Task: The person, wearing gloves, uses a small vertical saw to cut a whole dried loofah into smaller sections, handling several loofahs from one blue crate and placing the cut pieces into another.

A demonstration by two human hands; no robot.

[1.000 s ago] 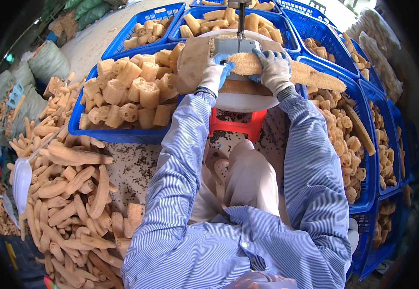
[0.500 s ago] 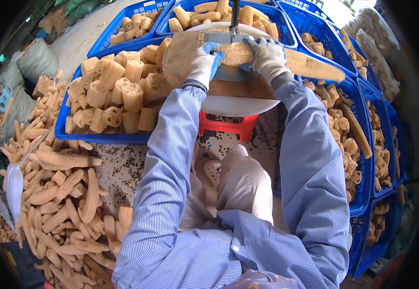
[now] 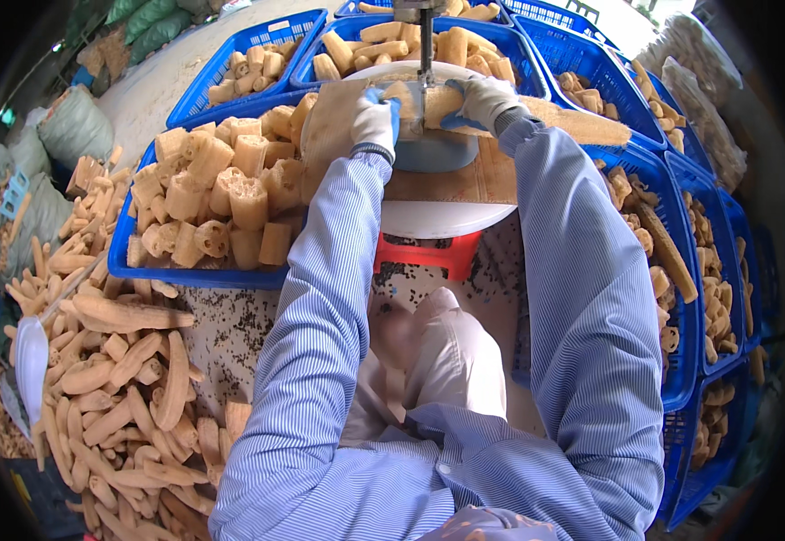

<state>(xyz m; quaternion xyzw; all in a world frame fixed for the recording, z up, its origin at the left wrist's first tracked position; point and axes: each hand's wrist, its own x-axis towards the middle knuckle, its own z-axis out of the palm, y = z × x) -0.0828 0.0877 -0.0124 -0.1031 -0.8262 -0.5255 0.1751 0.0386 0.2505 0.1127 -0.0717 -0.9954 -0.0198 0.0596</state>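
Note:
A long dried loofah (image 3: pixel 573 122) lies crosswise over a wooden board (image 3: pixel 451 183), reaching far past my right hand. My right hand (image 3: pixel 485 101), in a white and blue glove, is closed around it just right of an upright metal blade (image 3: pixel 426 59). On the blade's other side, my gloved left hand (image 3: pixel 375 120) grips the loofah's left end; some of its fingers are hidden. The blade stands between my hands at the loofah, and how deep it has gone in is unclear. A grey-blue plate (image 3: pixel 437 153) sits on the board below.
The board rests on a white round top (image 3: pixel 419 221) above a red stool (image 3: pixel 424 257). A blue crate (image 3: pixel 203 275) of cut loofah pieces stands left; more blue crates (image 3: pixel 681 388) line the right and back. Whole loofahs (image 3: pixel 108 316) are heaped on the left floor.
Both hands have moved slightly away from me, and the loofah has gone from in front of the blade to the blade itself. The left hand has turned more upright.

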